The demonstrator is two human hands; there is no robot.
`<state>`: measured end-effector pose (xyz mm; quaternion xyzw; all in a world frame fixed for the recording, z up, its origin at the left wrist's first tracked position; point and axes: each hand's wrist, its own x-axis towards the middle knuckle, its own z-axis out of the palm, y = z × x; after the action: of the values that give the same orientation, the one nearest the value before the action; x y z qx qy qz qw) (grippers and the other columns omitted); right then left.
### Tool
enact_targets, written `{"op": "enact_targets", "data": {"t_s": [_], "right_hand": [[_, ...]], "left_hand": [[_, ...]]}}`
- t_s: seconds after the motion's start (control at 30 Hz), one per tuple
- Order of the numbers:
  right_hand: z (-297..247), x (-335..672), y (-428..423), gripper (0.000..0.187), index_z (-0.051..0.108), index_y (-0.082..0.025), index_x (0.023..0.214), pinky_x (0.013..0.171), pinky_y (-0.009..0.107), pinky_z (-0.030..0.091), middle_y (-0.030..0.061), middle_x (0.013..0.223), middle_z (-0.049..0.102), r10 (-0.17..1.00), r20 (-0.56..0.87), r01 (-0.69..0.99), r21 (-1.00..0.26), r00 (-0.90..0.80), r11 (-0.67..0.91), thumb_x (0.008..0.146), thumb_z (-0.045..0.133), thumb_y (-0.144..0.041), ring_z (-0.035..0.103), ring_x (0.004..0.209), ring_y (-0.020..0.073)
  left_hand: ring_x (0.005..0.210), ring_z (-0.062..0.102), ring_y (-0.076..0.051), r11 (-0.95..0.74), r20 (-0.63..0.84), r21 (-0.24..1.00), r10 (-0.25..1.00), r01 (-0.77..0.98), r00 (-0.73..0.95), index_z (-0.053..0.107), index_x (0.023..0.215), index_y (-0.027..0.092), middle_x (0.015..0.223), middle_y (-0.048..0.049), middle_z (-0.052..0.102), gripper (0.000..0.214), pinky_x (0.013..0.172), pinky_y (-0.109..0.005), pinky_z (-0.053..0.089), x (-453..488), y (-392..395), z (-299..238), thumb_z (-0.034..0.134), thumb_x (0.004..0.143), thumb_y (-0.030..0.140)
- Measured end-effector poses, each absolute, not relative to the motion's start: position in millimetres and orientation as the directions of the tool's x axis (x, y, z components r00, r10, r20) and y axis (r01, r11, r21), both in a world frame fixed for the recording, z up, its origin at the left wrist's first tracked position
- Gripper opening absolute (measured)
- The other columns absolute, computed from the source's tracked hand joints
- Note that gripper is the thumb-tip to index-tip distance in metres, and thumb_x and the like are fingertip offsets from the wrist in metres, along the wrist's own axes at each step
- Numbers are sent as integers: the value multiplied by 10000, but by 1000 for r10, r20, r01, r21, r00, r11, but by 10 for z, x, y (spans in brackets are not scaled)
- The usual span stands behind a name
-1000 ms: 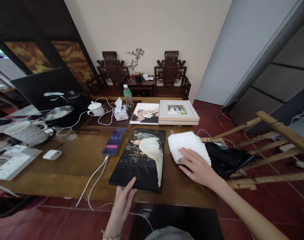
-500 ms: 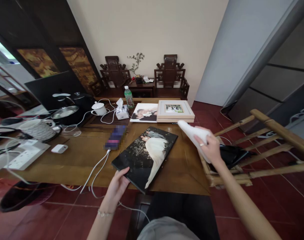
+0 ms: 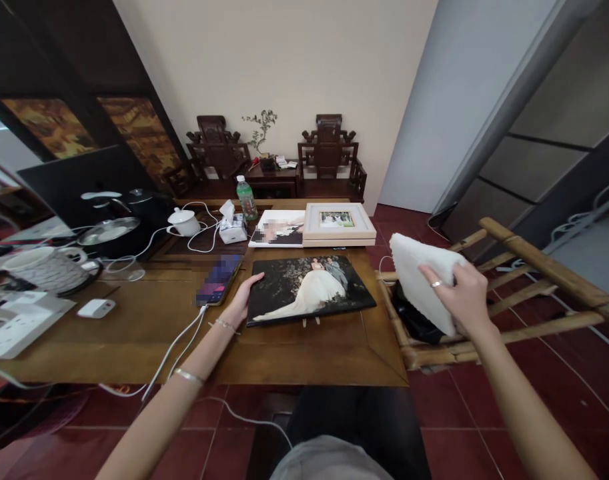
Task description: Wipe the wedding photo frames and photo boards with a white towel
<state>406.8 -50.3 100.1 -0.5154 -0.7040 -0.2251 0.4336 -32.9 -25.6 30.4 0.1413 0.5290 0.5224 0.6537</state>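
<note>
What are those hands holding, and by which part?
The left hand holds a dark rectangular photo panel by its left edge; the right hand grips a white fluffy cloth by its right side.

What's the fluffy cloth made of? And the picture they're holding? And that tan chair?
The cloth looks like soft, matt fabric: a fuzzy surface. The picture seems a smooth, rigid panel, flat and unbent; board, plastic or wood, I can't tell. The chair looks like smooth bamboo: round, jointed poles.

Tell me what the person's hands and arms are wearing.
No gloves or sleeves show. On the arm of the left hand are a thin, pale bracelet and, farther up, a smooth silvery bangle. The right hand wears a silvery ring.
</note>
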Motion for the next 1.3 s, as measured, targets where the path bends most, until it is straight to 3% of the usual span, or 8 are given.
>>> {"op": "enact_targets", "data": {"t_s": [0.07,0.17,0.37,0.57,0.7,0.83,1.1,1.3], "right_hand": [[926,4005,-466,266,455,-215,671,684,325,476,82,836,585,565,806,909,-86,-177,408,806,625,-367,586,807,219],[769,3820,-423,39,530,-182,860,854,374,487,166,1194,545,652,681,860,-63,-334,506,826,520,-164,556,1080,262],[435,3262,-348,338,600,-154,855,980,457,436,183,1330,516,618,431,683,-4,-658,730,662,424,60,468,1248,281],[212,2947,-297,451,645,-146,941,1047,646,254,167,1383,480,659,276,675,-48,-700,736,620,423,81,284,1372,341],[164,2925,-323,494,659,-140,966,1063,621,243,177,1387,474,675,270,684,-77,-686,726,618,404,100,259,1385,321],[163,2899,-366,514,669,-143,967,1056,630,247,183,1374,487,677,287,684,-92,-677,724,619,391,112,280,1378,317],[93,2828,-443,450,664,-177,924,1063,608,276,144,1338,534,670,396,709,-64,-628,703,639,423,73,345,1348,304],[23,2840,-475,349,635,-177,840,1077,543,304,130,1344,533,653,493,721,-74,-575,689,659,431,41,372,1334,283]], "left_hand": [[583,703,-234,433,-554,748,825,-504,-114,696,954,105,681,-87,730,224,584,-326,600,-357,-152,290,620,788,234],[575,700,-224,449,-540,764,838,-463,-79,702,910,107,702,-92,735,219,589,-319,596,-384,-13,266,628,785,271],[564,686,-198,373,-412,904,892,-209,-188,703,811,104,699,-98,734,261,605,-289,576,-320,186,207,769,662,308],[777,703,-234,243,-207,942,963,230,-171,710,871,133,861,-102,744,471,687,-288,551,-276,129,214,835,536,440],[822,679,-312,198,-78,749,974,633,-213,670,673,163,715,-107,710,458,672,-316,511,-365,115,225,824,473,545],[942,634,-329,107,42,777,974,620,-221,584,606,201,706,-108,649,401,744,-310,504,-385,79,157,813,511,516],[1266,402,-350,-185,409,581,908,792,-89,525,1212,94,1290,-215,454,543,1075,-479,314,-221,-89,-79,609,799,437],[1363,320,-287,-351,412,553,904,756,118,539,1250,183,1417,-123,438,403,1111,-488,277,-238,-190,-104,509,883,349]]}}
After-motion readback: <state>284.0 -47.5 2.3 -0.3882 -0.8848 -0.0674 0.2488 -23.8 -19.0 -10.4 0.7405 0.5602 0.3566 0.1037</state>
